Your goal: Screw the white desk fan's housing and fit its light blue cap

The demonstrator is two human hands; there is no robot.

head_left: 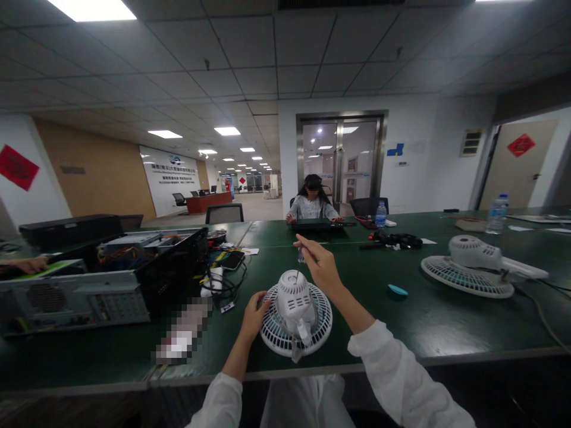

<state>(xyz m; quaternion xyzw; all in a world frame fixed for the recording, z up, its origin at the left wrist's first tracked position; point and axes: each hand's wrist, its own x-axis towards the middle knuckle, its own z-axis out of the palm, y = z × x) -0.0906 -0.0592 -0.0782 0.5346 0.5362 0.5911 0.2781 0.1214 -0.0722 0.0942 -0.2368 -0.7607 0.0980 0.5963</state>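
Observation:
A white electric fan (297,303) lies face down on the green table in front of me, its motor housing pointing up and its round grille against the tabletop. My left hand (256,312) is closed on the left rim of the grille. Above the housing, my right hand (317,264) grips a screwdriver (300,255) by its clear purplish handle. The thin shaft runs down to the top of the housing; whether the tip sits in a screw is too small to tell.
An opened computer case (102,279) stands at left, a person's hand (27,264) on it. Cables (227,279) lie beside it. A second fan (468,267), a teal piece (397,290) and water bottles (496,215) are at right. Another person (312,202) sits opposite.

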